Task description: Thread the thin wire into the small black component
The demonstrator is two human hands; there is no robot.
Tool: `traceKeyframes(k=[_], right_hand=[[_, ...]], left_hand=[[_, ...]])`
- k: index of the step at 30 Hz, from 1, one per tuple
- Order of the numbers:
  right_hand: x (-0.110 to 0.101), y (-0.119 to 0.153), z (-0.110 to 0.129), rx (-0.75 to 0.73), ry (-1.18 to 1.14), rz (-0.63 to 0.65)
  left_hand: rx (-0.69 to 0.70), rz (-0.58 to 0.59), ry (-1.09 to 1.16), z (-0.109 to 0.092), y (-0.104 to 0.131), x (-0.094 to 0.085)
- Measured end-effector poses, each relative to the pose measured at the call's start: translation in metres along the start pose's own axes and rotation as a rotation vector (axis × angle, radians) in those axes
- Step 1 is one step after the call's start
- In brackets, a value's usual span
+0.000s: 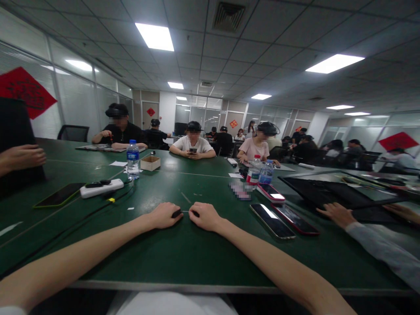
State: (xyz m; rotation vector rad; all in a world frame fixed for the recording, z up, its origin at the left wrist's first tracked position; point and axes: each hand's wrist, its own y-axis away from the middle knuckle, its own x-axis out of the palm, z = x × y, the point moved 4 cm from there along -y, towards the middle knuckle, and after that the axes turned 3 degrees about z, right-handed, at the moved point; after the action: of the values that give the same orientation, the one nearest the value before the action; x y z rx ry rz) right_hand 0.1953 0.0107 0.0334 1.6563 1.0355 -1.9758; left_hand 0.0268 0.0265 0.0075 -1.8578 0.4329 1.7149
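My left hand (165, 215) rests on the green table (164, 258) near the middle, its fingers curled round a small black object (177, 213). Just to the right, my right hand (204, 215) also lies on the tabletop, closed on another small black object (196, 214). A thin pale line, too small to identify, shows between the two hands, which are a short distance apart. Only the dark ends of both objects are visible; the fingers hide the rest.
Phones (272, 220) and bottles (253, 171) stand or lie to the right. A power strip (101, 188), a water bottle (133, 159) and an open box (150, 163) are at the left. Another person's hand (337, 214) touches a black frame at the right. People sit opposite.
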Motion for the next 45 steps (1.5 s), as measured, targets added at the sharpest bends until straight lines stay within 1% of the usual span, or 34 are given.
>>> traceKeyframes(k=[9,13,17,26,31,39,45], right_hand=[[0.001,0.0,0.0,0.008,0.004,-0.025],[-0.004,0.001,0.002,-0.01,-0.019,0.007],[-0.007,0.001,0.002,-0.018,-0.02,-0.001],[-0.01,-0.003,0.003,-0.043,-0.018,0.004],[-0.007,-0.005,0.003,-0.043,0.018,0.003],[-0.004,-0.007,0.008,0.017,0.099,0.006],[-0.005,-0.004,0.01,0.054,0.134,0.018]], left_hand=[[-0.003,0.007,-0.024,0.002,-0.001,0.004],[0.0,0.016,0.002,0.001,-0.001,0.002],[-0.008,0.007,0.002,0.0,-0.002,0.0],[-0.019,0.013,0.002,-0.001,-0.001,-0.005],[-0.031,0.015,-0.013,-0.001,0.0,-0.005],[-0.073,0.016,-0.002,0.002,0.002,-0.002],[-0.065,0.012,0.002,0.002,0.002,-0.001]])
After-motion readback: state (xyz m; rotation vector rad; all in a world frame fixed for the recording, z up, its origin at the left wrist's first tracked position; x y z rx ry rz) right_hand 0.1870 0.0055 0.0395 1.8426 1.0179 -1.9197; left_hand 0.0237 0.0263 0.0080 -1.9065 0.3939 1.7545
